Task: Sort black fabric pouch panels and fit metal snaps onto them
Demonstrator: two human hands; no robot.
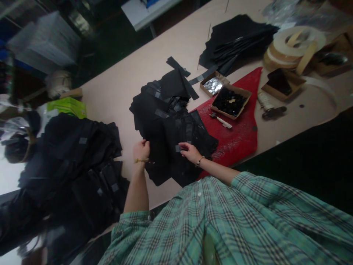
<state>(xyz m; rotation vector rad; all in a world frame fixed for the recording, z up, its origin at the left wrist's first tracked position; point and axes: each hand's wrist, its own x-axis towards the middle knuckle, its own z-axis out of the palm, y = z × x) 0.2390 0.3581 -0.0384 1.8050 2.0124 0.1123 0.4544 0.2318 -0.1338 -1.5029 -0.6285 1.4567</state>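
A pile of cut black fabric pieces (154,129) lies on the table in front of me, several with small greyish, shiny patches. My left hand (141,150) is closed at the left edge of the nearest black piece, its fingertips curled on that edge. On the same piece, my right hand (191,152) has thumb and fingers together at a small greyish patch (178,148). That patch looks like a label or a bit of tape; its exact kind is unclear. Black strips (179,68) lie across the far end of the pile.
Right of the pile, a red sheet (242,134) carries a box of small black parts (230,101) and a white-handled tool (221,120). Beyond are a box of silvery pieces (213,84), tape rolls (295,46) and stacked black pieces (234,40). More black fabric (71,151) is heaped at left.
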